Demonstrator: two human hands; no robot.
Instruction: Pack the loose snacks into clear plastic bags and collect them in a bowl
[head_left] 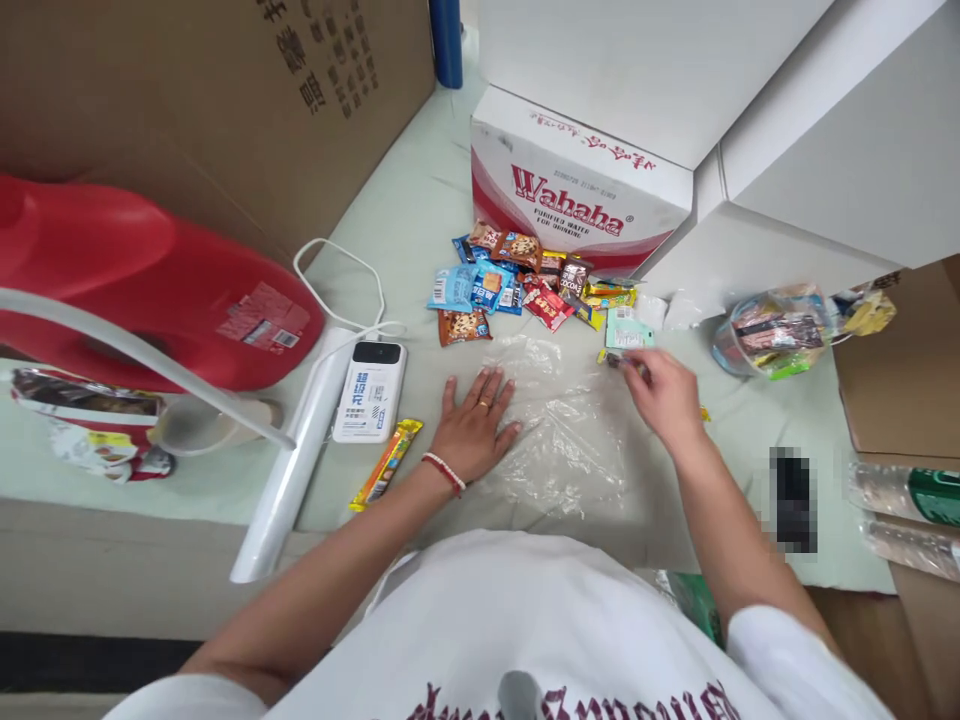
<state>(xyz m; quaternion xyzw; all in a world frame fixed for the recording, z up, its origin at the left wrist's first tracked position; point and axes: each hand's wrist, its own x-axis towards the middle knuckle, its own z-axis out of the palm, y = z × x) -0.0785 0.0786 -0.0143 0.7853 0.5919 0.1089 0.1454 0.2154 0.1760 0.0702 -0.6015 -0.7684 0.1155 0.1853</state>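
Observation:
My left hand point(475, 425) lies flat, fingers spread, on the left edge of a clear plastic bag point(570, 430) spread on the pale green surface. My right hand point(664, 398) rests at the bag's far right corner, its fingers pinched on a small dark wrapped snack point(616, 360) just below a pale green packet point(627, 330). Beyond the bag lies a pile of small wrapped snacks point(517, 285). A yellow-orange snack bar point(386, 465) sits left of my left wrist.
A white power bank point(369, 390) with cable and a white roll point(289, 470) lie to the left, beside a red jug point(142, 290). A Wahaha carton point(577, 195) stands behind the snacks. A clear cup of snacks point(772, 335) and cardboard boxes point(907, 360) are on the right.

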